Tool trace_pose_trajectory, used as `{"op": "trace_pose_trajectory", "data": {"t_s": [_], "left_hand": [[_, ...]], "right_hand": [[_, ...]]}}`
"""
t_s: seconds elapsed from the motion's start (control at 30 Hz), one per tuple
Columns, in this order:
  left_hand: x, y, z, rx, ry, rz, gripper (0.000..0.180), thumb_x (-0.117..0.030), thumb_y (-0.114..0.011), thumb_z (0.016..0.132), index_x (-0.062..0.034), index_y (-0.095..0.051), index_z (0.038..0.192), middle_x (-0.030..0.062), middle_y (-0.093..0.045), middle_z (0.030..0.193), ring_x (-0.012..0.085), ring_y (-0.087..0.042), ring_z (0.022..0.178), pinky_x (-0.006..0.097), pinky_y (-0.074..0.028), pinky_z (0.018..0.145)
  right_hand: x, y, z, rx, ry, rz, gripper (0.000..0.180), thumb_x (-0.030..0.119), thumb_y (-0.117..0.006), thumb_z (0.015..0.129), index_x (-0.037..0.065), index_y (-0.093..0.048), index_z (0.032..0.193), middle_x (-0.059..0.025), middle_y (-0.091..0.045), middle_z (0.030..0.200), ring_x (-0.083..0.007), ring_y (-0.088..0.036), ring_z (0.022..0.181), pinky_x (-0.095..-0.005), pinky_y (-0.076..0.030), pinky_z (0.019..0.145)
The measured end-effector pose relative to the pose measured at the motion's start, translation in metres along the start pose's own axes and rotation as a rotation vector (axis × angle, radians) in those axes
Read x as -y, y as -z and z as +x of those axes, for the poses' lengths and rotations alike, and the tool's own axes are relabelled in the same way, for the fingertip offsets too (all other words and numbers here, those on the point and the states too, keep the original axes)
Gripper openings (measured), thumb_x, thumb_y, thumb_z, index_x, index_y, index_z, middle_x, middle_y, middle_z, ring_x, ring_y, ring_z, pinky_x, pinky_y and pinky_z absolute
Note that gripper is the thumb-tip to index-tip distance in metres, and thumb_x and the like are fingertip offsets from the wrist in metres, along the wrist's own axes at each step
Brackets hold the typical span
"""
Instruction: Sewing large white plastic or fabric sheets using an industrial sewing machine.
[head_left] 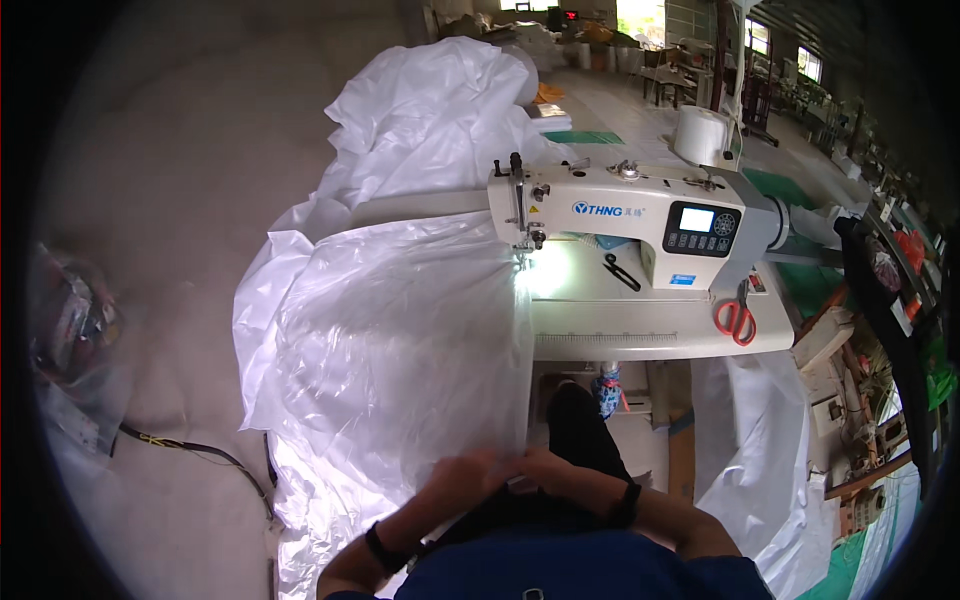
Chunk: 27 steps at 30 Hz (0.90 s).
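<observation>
A large translucent white plastic sheet [400,340] drapes over the left side of a sewing table [610,347] and hangs toward my lap. Its right edge runs up to the needle area of a white sewing machine [590,200], where a lamp shines. At the sheet's near edge, my left hand [466,478] is closed on the plastic, slightly blurred. My right hand [543,466] meets it there, pinching the same edge close to the sheet's corner. The fingertips of both hands are partly hidden.
Black thread snips [622,272] and red-handled scissors [735,318] lie on the table right of the needle. Behind the machine stands a big white thread cone [702,135]. More white sheeting [755,430] hangs at the right. A dark cable [205,450] crosses the floor at left.
</observation>
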<state>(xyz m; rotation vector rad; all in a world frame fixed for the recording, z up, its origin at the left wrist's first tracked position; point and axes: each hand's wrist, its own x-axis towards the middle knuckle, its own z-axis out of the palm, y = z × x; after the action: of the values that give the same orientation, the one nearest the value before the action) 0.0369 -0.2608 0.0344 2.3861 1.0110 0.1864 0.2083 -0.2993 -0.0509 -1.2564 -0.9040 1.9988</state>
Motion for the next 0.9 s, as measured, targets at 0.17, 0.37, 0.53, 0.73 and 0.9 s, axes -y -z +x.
{"op": "trace_pose_trajectory", "data": {"t_s": [0.17, 0.37, 0.53, 0.73, 0.9], "left_hand": [[-0.002, -0.051, -0.053, 0.113, 0.215, -0.041, 0.032, -0.033, -0.055, 0.086, -0.0018, -0.057, 0.091, 0.0237, -0.056, 0.106, 0.0385, -0.059, 0.092, 0.048, -0.047, 0.077], [0.001, -0.038, -0.064, -0.478, -0.269, 0.392, 0.014, -0.015, -0.055, 0.076, -0.0062, -0.054, 0.087, 0.0148, -0.058, 0.078, 0.033, -0.063, 0.073, 0.044, -0.05, 0.062], [-0.042, -0.024, -0.074, -0.083, -0.202, 0.515, 0.005, -0.008, -0.053, 0.075, -0.0085, -0.052, 0.08, 0.0085, -0.056, 0.064, 0.0252, -0.063, 0.06, 0.034, -0.05, 0.046], [-0.035, -0.04, -0.058, 0.003, -0.307, 0.466, 0.006, -0.012, -0.055, 0.076, -0.0112, -0.054, 0.081, 0.0096, -0.059, 0.069, 0.0246, -0.063, 0.062, 0.037, -0.05, 0.047], [-0.016, -0.009, -0.017, -0.379, -0.098, 0.219, 0.01, -0.021, -0.057, 0.082, -0.0119, -0.06, 0.086, 0.0091, -0.061, 0.084, 0.0327, -0.061, 0.072, 0.04, -0.051, 0.061]], "right_hand": [[0.002, -0.001, -0.008, 0.264, 0.202, -0.084, 0.025, 0.019, -0.055, 0.086, 0.005, -0.057, 0.106, -0.0092, -0.056, 0.11, -0.0168, -0.056, 0.097, -0.0314, -0.047, 0.084], [0.01, 0.002, 0.008, 0.19, 0.248, 0.491, 0.049, 0.028, -0.053, 0.088, 0.006, -0.036, 0.128, -0.0136, -0.049, 0.12, -0.0242, -0.051, 0.109, -0.0447, -0.046, 0.087], [0.05, -0.043, -0.01, -0.461, 0.525, -0.113, 0.053, 0.016, -0.056, 0.083, -0.002, -0.032, 0.127, -0.018, -0.052, 0.117, -0.0323, -0.054, 0.106, -0.0371, -0.046, 0.085], [0.034, 0.008, 0.005, -0.608, 0.428, -0.873, 0.036, 0.012, -0.053, 0.086, -0.004, -0.045, 0.117, -0.0157, -0.058, 0.107, -0.0286, -0.058, 0.097, -0.0368, -0.048, 0.081], [0.023, 0.022, -0.01, -0.183, 0.521, 0.414, 0.032, 0.011, -0.056, 0.085, -0.005, -0.049, 0.112, -0.0124, -0.058, 0.102, -0.0226, -0.06, 0.093, -0.0356, -0.051, 0.079]]}}
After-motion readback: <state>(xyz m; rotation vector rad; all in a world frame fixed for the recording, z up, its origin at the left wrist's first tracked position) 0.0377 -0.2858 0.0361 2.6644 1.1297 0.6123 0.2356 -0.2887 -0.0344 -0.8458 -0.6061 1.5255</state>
